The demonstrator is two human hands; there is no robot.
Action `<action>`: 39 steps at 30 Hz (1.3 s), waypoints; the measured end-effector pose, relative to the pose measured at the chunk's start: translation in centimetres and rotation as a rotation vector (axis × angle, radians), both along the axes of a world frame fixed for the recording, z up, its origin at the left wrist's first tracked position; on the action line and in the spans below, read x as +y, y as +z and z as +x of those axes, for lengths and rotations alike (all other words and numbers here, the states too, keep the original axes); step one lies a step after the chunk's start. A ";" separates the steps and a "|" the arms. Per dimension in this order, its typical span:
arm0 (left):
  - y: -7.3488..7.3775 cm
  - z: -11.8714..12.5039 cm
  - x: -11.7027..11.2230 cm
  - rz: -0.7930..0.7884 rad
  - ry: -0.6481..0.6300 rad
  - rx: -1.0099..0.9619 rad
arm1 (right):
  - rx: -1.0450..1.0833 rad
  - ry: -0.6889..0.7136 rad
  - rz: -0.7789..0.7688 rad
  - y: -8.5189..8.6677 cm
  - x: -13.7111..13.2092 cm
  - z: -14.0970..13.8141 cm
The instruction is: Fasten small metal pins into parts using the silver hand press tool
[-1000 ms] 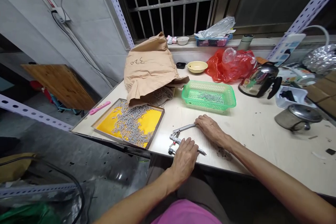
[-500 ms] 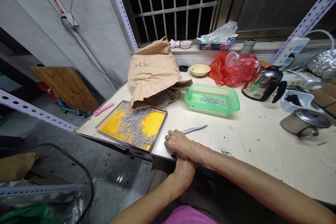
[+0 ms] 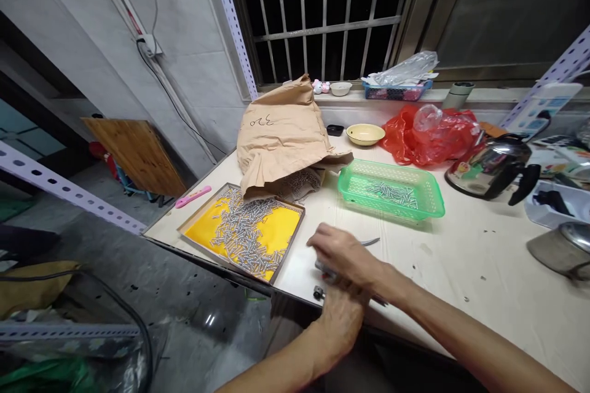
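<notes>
My right hand (image 3: 346,255) is over my left hand (image 3: 343,314) at the table's front edge, its fingers curled and somewhat blurred. Beneath its fingers a grey metal piece (image 3: 325,269) shows in part; its kind cannot be made out. The fingers of my left hand are hidden under the right. A small dark knob-like piece (image 3: 318,293) lies beside the left hand. Beyond the right knuckles, the curved grey end of a slim tool (image 3: 370,241) sticks out on the table. To the left, a shallow tray (image 3: 286,252) with a yellow bottom bears many small ribbed metal pins (image 3: 244,227).
A brown paper bag (image 3: 281,129) spills similar pins behind the tray. A green plastic basket (image 3: 437,196) holds more. Farther back are a yellow bowl (image 3: 365,134), a red plastic bag (image 3: 428,135) and a kettle (image 3: 488,166); a metal mug (image 3: 560,252) stands right. A pink-handled cutter (image 3: 192,196) lies left.
The view has shifted, so everything appears lower and farther right. My right hand has lifted and curled over the left, uncovering the grey metal piece and the dark knob-like piece.
</notes>
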State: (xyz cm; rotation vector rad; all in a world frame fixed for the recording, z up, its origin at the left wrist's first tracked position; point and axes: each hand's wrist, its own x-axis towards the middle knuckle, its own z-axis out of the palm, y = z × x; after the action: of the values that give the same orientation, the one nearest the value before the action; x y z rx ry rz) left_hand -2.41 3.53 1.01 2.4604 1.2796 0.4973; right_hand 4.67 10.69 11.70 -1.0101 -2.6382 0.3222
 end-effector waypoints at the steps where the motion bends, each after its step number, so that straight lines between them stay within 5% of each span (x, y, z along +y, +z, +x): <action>1: 0.5 0.4 0.3 0.035 -0.023 0.028 | 0.048 -0.047 0.036 1.1 0.4 1.4; 4: 1.3 2.0 1.4 0.147 -0.074 0.117 | 0.346 -0.326 0.284 3.5 2.6 6.6; 6: 1.6 3.1 1.8 0.180 -0.076 0.131 | 0.376 -0.482 0.426 3.7 4.7 10.2; 9: 2.3 3.5 2.0 0.203 -0.072 0.066 | 0.253 -0.546 0.460 1.9 7.7 14.6; 12: 4.4 0.4 2.4 0.216 0.025 -0.023 | 0.118 -0.558 0.405 -0.5 8.0 16.4; 17: 8.6 -11.7 4.9 0.119 0.485 0.071 | 0.197 -0.406 0.238 -3.7 2.0 14.5; 19: 9.2 -16.3 5.9 0.057 0.630 0.144 | 0.209 -0.338 0.137 -5.0 -0.8 13.3; 22: 8.9 -20.3 6.7 -0.044 0.680 0.193 | 0.194 -0.307 0.022 -7.0 -3.7 12.2; 26: 8.3 -20.9 6.8 -0.088 0.642 0.228 | 0.189 -0.312 -0.071 -8.2 -5.3 12.2; 31: 8.6 -20.1 6.7 -0.085 0.601 0.339 | 0.168 -0.236 -0.198 -7.2 -6.1 12.8; 39: 9.0 -19.9 6.3 -0.055 0.516 0.441 | 0.178 -0.253 -0.183 -7.3 -6.2 12.2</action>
State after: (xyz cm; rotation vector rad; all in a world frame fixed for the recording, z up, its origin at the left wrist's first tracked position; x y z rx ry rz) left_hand -22.31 9.82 10.06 2.2516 2.0913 0.0194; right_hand 16.85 4.51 4.40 -1.2921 -2.3227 0.5729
